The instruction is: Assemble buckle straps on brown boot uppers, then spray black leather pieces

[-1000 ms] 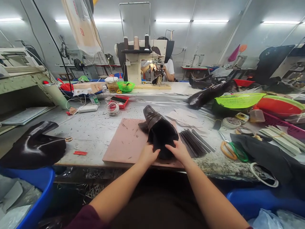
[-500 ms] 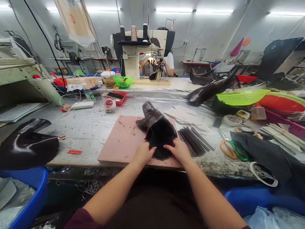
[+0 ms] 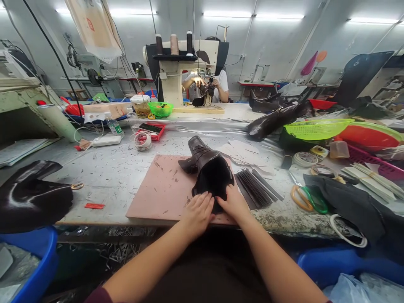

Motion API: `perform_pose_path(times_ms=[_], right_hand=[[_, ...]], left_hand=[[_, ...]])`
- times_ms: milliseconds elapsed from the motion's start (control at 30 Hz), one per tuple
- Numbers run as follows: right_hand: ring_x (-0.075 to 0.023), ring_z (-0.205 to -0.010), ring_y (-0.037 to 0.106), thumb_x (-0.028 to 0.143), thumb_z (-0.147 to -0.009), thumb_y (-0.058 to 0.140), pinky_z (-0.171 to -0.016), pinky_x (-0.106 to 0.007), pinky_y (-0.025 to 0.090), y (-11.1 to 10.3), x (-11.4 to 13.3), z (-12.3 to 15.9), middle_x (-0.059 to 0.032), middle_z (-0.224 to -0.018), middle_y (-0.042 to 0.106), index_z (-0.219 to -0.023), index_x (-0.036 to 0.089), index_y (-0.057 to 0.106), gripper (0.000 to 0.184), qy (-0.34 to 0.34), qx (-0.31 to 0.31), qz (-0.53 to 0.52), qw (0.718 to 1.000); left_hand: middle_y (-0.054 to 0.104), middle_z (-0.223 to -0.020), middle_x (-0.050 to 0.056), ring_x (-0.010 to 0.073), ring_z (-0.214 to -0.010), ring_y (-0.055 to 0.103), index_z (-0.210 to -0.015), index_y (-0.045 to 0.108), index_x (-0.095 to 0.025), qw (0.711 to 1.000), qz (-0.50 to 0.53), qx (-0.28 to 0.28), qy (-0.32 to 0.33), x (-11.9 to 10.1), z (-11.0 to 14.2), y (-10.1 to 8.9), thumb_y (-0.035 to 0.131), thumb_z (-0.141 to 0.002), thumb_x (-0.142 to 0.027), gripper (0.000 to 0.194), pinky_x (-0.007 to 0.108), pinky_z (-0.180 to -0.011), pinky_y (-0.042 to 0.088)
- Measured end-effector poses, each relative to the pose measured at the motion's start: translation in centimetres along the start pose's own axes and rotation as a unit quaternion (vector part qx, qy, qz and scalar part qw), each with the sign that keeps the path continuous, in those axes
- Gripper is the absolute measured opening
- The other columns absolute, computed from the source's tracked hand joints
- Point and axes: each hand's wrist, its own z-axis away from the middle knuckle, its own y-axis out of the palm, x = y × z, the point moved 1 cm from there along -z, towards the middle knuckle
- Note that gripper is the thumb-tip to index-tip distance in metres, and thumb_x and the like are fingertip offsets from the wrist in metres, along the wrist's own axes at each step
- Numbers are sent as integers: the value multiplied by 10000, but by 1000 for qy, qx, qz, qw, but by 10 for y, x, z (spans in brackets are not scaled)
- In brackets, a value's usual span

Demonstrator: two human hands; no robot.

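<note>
A dark brown leather boot upper (image 3: pixel 206 158) lies on a pink board (image 3: pixel 151 185), its wide opening with black lining turned toward me. My left hand (image 3: pixel 198 210) lies flat on the near left edge of that opening, fingers stretched out side by side. On the near right edge, my right hand (image 3: pixel 235 204) grips the rim, with the thumb on the lining and the other fingers partly hidden behind the leather. A fan of dark strips (image 3: pixel 257 187) lies on the table just right of the board.
Scissors (image 3: pixel 307 198) and black material (image 3: pixel 344 206) lie to the right. Another boot upper (image 3: pixel 34 193) rests at the left edge, near a red strip (image 3: pixel 94 205). A sewing machine (image 3: pixel 186 63) stands behind, with a person (image 3: pixel 222 84) working at it. Blue bins (image 3: pixel 47 248) flank me below.
My left hand has let go of its pinch on the rim and flattened over the near edge, moving slightly right. The right hand still holds its side. The view has shifted a little.
</note>
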Motion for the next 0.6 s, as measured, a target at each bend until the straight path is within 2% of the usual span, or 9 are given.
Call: perform_pose_path(times_ms=[100, 167, 267, 367, 500, 600], right_hand=[[-174, -662, 559, 320, -798, 492, -555, -252, 382, -8, -2, -7, -11, -707, 571, -784, 208, 531, 119, 7, -4, -22, 1000], [-168, -632, 540, 319, -827, 432, -557, -252, 372, -12, -6, -9, -2, -664, 548, -730, 215, 508, 160, 18, -23, -27, 999], [-175, -701, 541, 278, -802, 448, -622, -264, 377, -13, -14, -10, -31, -748, 557, -643, 208, 480, 176, 26, -47, -23, 998], [-167, -722, 554, 272, -773, 488, -659, -257, 394, -10, -22, -12, -38, -794, 576, -649, 197, 510, 147, 26, -41, -26, 998], [-146, -633, 573, 248, -736, 545, -600, -228, 409, -11, -32, -19, 0, -669, 589, -677, 188, 549, 84, 36, -10, -27, 999], [-175, -634, 573, 185, -696, 567, -584, -256, 406, -22, -33, -20, -30, -675, 587, -646, 176, 545, 55, 40, -18, 8, 999]], left_hand=[[385, -1349, 236, 319, -1281, 321, -1280, 421, -9, 999, -4, 53, 11, -2, 1, 4, 342, -755, -704, 875, 431, -1064, 216], [348, -1353, 273, 345, -1287, 297, -1280, 408, 29, 995, -14, 92, 19, -2, 0, 2, 327, -661, -793, 1032, 445, -1074, 179], [330, -1367, 260, 359, -1275, 314, -1292, 412, -11, 990, -26, 135, 23, -2, -6, -6, 357, -655, -785, 1004, 472, -1051, 202], [320, -1384, 236, 387, -1251, 338, -1325, 383, -63, 988, -14, 154, 16, -3, -12, -12, 393, -641, -781, 992, 488, -995, 278], [349, -1353, 277, 402, -1225, 368, -1278, 426, -28, 989, 9, 145, 25, -7, -22, -11, 473, -631, -745, 967, 476, -973, 310], [398, -1315, 291, 372, -1241, 361, -1143, 526, -26, 991, 48, 126, 14, -10, -34, -6, 533, -625, -710, 858, 437, -983, 322]])
